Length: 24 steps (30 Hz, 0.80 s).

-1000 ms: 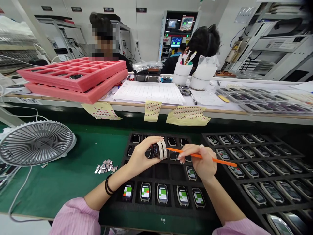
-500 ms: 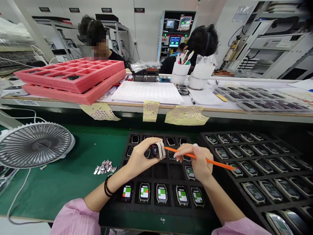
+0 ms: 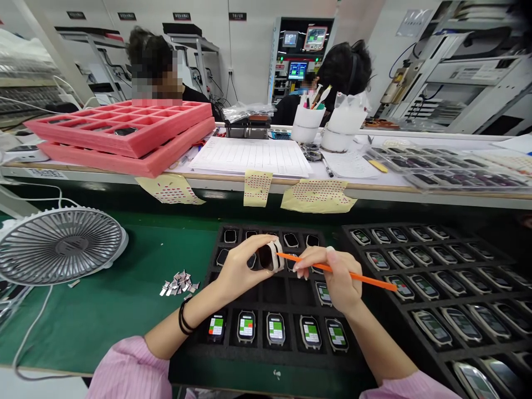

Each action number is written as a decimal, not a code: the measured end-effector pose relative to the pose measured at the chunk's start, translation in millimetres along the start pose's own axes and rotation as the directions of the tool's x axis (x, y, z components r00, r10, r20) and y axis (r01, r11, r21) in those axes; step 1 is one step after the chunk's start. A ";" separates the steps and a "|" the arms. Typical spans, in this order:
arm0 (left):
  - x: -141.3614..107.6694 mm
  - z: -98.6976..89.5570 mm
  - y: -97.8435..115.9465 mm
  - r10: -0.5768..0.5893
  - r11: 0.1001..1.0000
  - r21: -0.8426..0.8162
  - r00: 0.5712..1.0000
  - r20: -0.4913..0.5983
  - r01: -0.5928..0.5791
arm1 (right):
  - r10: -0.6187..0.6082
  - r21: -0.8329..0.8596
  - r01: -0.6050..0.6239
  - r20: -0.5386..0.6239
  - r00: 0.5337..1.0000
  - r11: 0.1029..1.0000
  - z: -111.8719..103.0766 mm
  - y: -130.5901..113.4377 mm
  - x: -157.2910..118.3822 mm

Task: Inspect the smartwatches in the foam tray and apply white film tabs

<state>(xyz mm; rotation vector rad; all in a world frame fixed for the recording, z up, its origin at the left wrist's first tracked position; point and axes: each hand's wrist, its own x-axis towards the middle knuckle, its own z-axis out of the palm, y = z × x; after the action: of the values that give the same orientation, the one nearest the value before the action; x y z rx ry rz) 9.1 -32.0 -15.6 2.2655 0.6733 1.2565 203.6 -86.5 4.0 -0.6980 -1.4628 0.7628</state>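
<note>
Between its thumb and fingers, my left hand (image 3: 245, 260) pinches a smartwatch (image 3: 266, 259), its dark face turned left. A second pale case edge shows right against it; whether that is another watch I cannot tell. In my right hand (image 3: 334, 271) is a slim orange plastic stick (image 3: 374, 281), held like a pen, its tip at the side of the watch case. Both hands are above a black foam tray (image 3: 286, 353). Smartwatches with green and white screens (image 3: 275, 328) lie in its near row, and dark-screened ones fill slots at the back, partly covered by my hands.
A second black tray of watches (image 3: 432, 327) stands at right. Small silvery pieces (image 3: 179, 282) lie heaped on the green mat, with a grey fan (image 3: 70, 246) further left. The shelf ahead carries pink foam trays (image 3: 141, 145), papers (image 3: 253, 158) and a pen cup (image 3: 306, 124). Two people sit beyond.
The watch face, lit with a dial before, now looks dark. The orange stick's tip has shifted slightly left and down along the watch's side. My left hand has barely moved.
</note>
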 end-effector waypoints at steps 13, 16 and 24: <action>-7.0 -47.8 -12.9 -0.360 0.885 0.411 0.880 0.310 0.217 | 0.122 0.127 -0.104 -0.143 0.982 0.986 -14.0 0.9 10.5; -30.7 -64.2 -23.1 -0.542 0.771 0.586 0.740 0.398 0.250 | 0.142 0.109 -0.126 -0.154 0.978 0.986 -10.4 2.3 11.1; -60.9 -56.8 -28.5 -0.506 0.801 0.546 0.765 0.399 0.245 | 0.205 -0.065 -0.211 -0.097 0.974 0.975 -11.3 3.8 3.7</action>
<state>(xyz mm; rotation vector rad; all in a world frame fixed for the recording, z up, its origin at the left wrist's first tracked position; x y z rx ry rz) -73.7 -38.5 -44.6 2.4882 1.2425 0.2376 214.7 -80.7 3.2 -0.9424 -1.3549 0.8288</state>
